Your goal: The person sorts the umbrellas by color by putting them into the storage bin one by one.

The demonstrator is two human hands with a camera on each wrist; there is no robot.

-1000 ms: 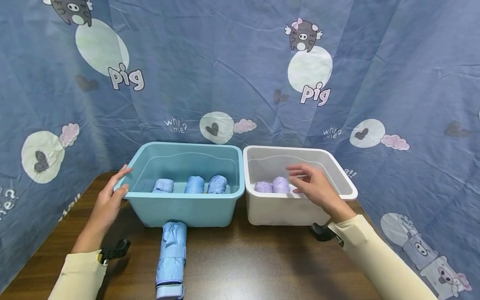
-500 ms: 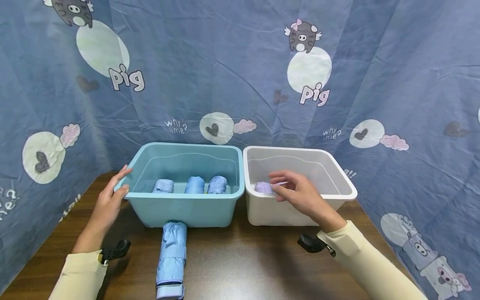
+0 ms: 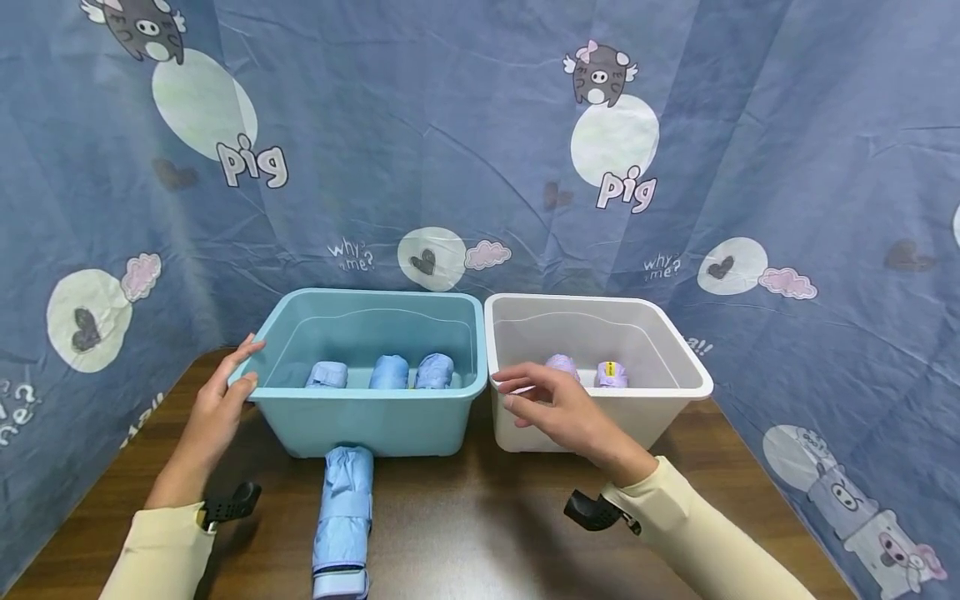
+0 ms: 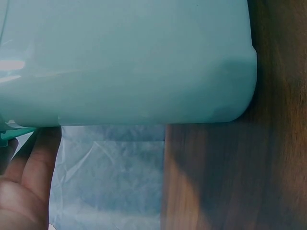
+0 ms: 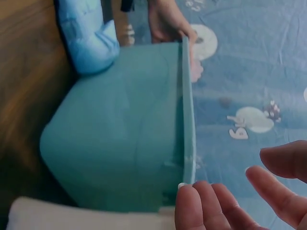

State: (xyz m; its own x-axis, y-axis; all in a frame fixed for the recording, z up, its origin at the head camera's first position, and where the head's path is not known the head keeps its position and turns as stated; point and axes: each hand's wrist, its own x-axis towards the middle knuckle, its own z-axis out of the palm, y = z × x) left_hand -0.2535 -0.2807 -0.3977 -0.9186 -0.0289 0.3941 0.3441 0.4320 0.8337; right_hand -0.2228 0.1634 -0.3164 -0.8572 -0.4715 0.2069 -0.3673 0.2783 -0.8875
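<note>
A teal plastic bin (image 3: 360, 425) stands on the table, and my left hand (image 3: 212, 408) grips its left rim near the front corner. In the left wrist view, fingers (image 4: 41, 165) reach under that rim. Three light-blue folded umbrellas are inside, among them the middle umbrella (image 3: 389, 372). My right hand (image 3: 558, 410) hovers around the front left rim of a white bin (image 3: 622, 417), holding nothing, with fingers apart from the thumb. Two purple folded umbrellas show inside: one umbrella (image 3: 562, 364) and another umbrella (image 3: 611, 374) with a yellow label. The hand hides the bin's left part.
Another blue folded umbrella (image 3: 342, 517) lies lengthwise on the brown wooden table (image 3: 450, 533), its far end against the teal bin. The bins stand side by side. A blue pig-print cloth (image 3: 465, 150) hangs behind and at both sides.
My right hand has moved left and slightly toward me, from over the white bin's middle to its front left rim. The yellow-labelled purple umbrella has come into view. My left hand has stayed put.
</note>
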